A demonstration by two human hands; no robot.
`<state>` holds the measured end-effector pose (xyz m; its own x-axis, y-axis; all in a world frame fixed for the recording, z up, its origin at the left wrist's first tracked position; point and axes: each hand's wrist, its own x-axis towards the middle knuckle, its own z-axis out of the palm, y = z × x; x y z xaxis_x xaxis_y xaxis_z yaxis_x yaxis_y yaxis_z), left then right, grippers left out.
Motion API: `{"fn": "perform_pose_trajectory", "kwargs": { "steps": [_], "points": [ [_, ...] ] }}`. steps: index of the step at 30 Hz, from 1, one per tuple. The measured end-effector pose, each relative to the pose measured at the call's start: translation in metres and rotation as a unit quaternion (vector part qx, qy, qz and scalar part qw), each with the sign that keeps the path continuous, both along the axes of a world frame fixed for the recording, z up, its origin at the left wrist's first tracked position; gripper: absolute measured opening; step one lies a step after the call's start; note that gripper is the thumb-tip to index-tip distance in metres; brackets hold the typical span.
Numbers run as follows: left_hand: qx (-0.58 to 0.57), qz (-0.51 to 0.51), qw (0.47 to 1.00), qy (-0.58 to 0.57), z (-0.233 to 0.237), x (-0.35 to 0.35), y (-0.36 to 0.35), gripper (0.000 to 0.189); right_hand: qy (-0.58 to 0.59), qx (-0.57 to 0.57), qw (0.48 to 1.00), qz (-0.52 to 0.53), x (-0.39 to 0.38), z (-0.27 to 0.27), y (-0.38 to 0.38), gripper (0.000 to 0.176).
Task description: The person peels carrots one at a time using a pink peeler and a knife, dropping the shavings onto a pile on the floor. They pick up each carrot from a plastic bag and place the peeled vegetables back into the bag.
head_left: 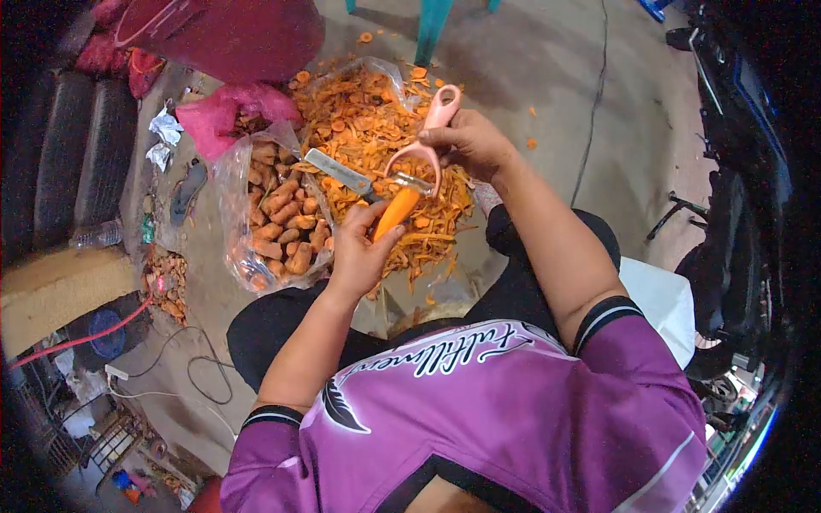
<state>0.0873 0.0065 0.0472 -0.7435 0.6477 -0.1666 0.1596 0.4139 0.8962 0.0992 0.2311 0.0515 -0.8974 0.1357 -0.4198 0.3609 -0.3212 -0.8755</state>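
Orange and smooth, a carrot (398,214) sits pinched in the left hand (355,252); the right closes round a pink plastic Y-peeler (419,150) at its one o'clock. Peeling seems in hand; another stroke calls for firm fingers and light pressure. Curly shavings (355,115) heap toward eleven, a flat metal blade (336,171) at ten, rough stubby carrots (278,205) in clear plastic (229,188) at nine.

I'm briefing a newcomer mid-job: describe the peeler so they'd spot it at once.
Find the big heap of orange peelings on the floor. Above it, the right hand holds the peeler. It is pale pink with a looped handle and forked head, unlike the straight, flat metal blade nearby.
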Motion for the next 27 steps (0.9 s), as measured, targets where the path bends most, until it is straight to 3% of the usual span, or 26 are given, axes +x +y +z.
{"fn": "perform_pose_trajectory", "kwargs": {
  "steps": [3, 7, 11, 12, 16, 18, 21, 27],
  "points": [
    [0.028, 0.018, 0.998, 0.044, 0.006, 0.002, 0.003, 0.033, -0.019, 0.036, 0.997, -0.068, -0.001, 0.001, 0.007, 0.016],
    [0.021, 0.038, 0.997, 0.065, -0.001, 0.002, 0.000, 0.032, -0.013, -0.043, 0.999, -0.009, -0.001, -0.005, -0.011, 0.015],
    [0.005, 0.035, 0.995, 0.095, 0.002, 0.003, 0.000, 0.033, -0.035, 0.039, 0.996, -0.069, -0.005, -0.008, 0.007, 0.014],
    [0.010, 0.035, 0.994, 0.102, 0.001, 0.002, 0.000, 0.033, -0.028, -0.007, 0.997, -0.075, -0.006, -0.009, 0.005, 0.014],
    [-0.014, 0.015, 0.993, 0.115, 0.003, -0.003, -0.004, 0.031, -0.039, -0.087, 0.995, 0.032, -0.006, 0.000, -0.015, 0.013],
    [-0.044, -0.014, 0.990, 0.132, 0.010, -0.004, -0.005, 0.029, -0.033, -0.080, 0.996, 0.014, -0.010, -0.006, -0.017, 0.014],
    [-0.004, 0.007, 1.000, -0.004, -0.004, -0.003, -0.010, 0.028, -0.039, -0.090, 0.995, 0.015, -0.015, -0.004, -0.021, 0.015],
    [0.017, 0.007, 0.977, -0.212, 0.017, -0.012, -0.021, 0.026, -0.045, -0.144, 0.988, 0.037, -0.029, -0.012, -0.039, 0.014]
  ]
}}
